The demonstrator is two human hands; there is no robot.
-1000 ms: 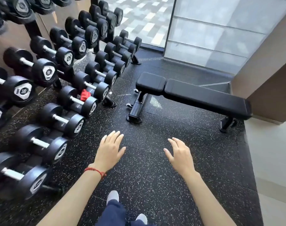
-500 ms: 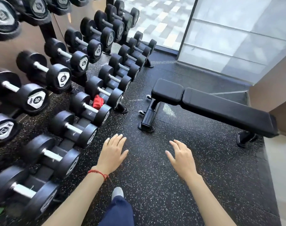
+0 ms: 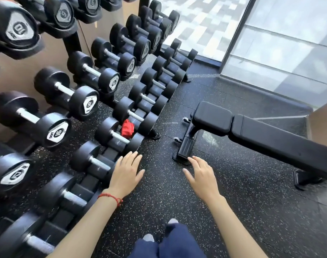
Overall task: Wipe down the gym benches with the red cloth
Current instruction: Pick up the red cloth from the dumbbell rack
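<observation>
Red cloth (image 3: 128, 127) is sitting wedged between dumbbells (image 3: 128, 119), frame centre-left; left hand (image 3: 125, 172) and right hand (image 3: 201, 174) are hovering released, empty. Risk: cloth snagging, knuckles knocking weights.

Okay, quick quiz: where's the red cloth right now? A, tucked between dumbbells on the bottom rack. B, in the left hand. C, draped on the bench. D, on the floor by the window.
A: the red cloth sits wedged between dumbbells on the rack's lowest row, and both hands are empty.

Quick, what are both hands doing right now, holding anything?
Left hand: open, fingers straight, holding nothing.
Right hand: open, fingers spread, holding nothing.
</observation>
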